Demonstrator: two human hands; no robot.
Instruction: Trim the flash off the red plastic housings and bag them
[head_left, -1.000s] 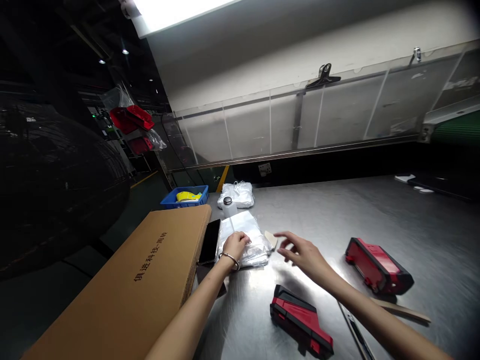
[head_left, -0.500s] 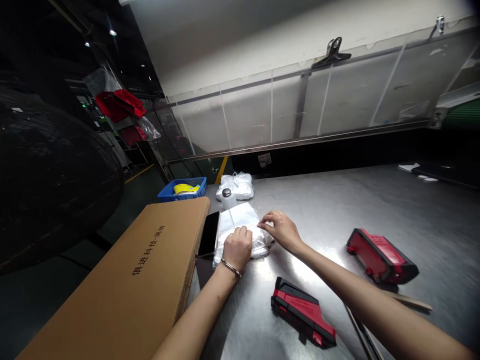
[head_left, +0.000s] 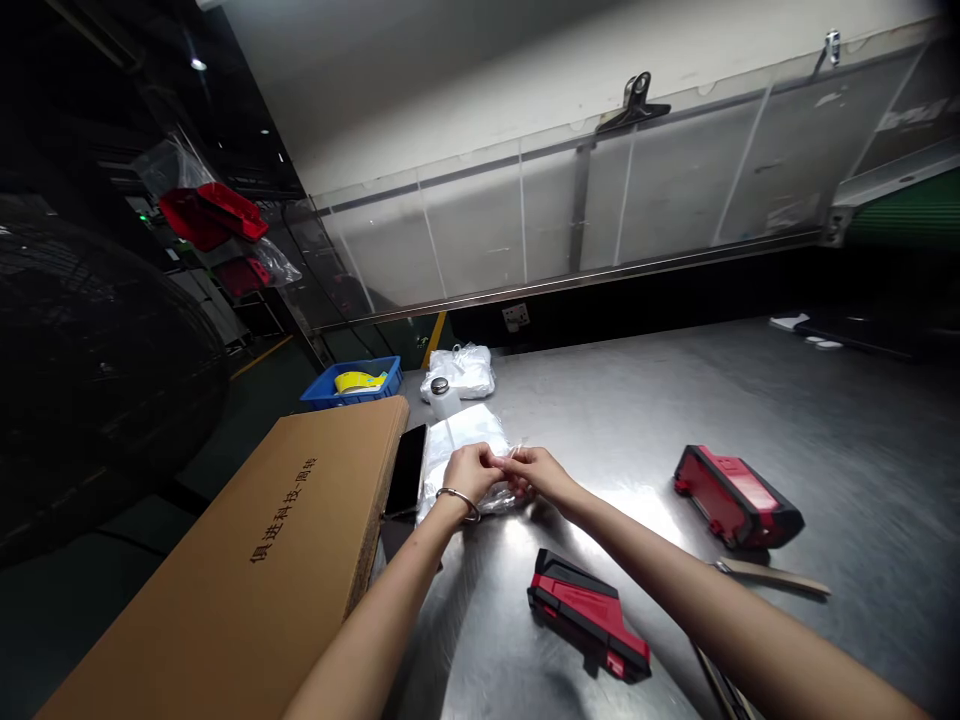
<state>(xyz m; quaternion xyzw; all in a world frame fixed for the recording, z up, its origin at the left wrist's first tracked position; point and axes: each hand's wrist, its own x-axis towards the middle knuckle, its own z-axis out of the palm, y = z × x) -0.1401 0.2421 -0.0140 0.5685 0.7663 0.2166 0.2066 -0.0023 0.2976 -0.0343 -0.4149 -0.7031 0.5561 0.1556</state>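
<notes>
A stack of clear plastic bags (head_left: 459, 432) lies on the metal table, right of a dark phone-like slab (head_left: 408, 470). Over the stack's near right corner, my left hand (head_left: 472, 474) is closed in a pinch, a metal bangle on its wrist. My right hand (head_left: 541, 474) meets it there, thumb and fingers pressed together. Crinkled clear film shows around both sets of fingertips, which grip a plastic bag between them; its exact edge is hard to make out. Nearer to me lies a red-and-black plastic housing (head_left: 589, 612), and a second red-and-black housing (head_left: 739, 497) sits farther right.
Large flat cardboard (head_left: 300, 520) fills the left side. Behind the stack are a pump-top bottle (head_left: 444, 400), another white plastic bundle (head_left: 461, 372) and a blue bin (head_left: 322, 390) with yellow material. A tan-handled tool (head_left: 776, 577) lies at right. A clear panel (head_left: 480, 235) spans the back.
My right hand has moved left and down to meet my left hand, and both now pinch the film. The view has shifted slightly, moving the scene left.
</notes>
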